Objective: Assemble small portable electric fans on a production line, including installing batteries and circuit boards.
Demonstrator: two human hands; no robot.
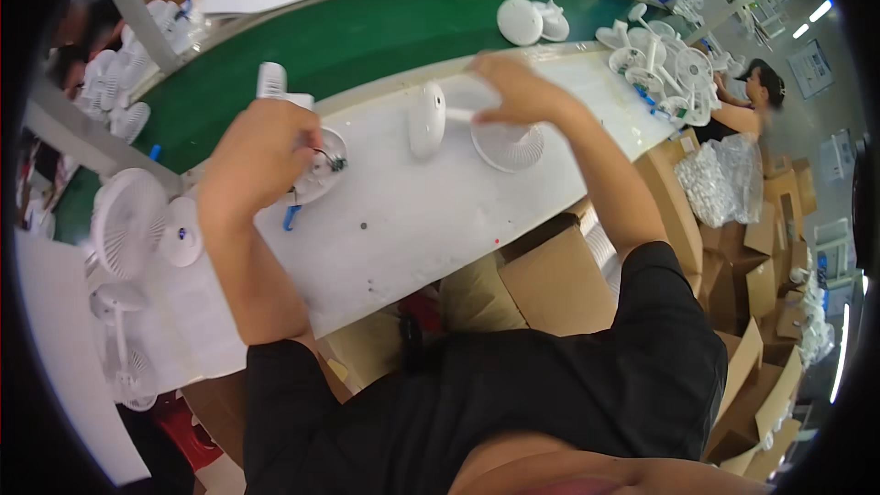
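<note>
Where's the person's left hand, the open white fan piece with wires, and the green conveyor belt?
Left hand [264,152]: head view, back of the hand.
Open white fan piece with wires [316,182]: head view, inside its shell.
Green conveyor belt [376,41]: head view, a bare stretch.

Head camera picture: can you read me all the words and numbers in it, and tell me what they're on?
No word, label, brand or number here is clear enough to read.
Upper wall poster: markings too small and blurred to read.
Lower wall board: too small and blurred too.
White fan base in the middle: a small dark spot, no readable words.
Cardboard box below the table edge: no readable print.
</note>
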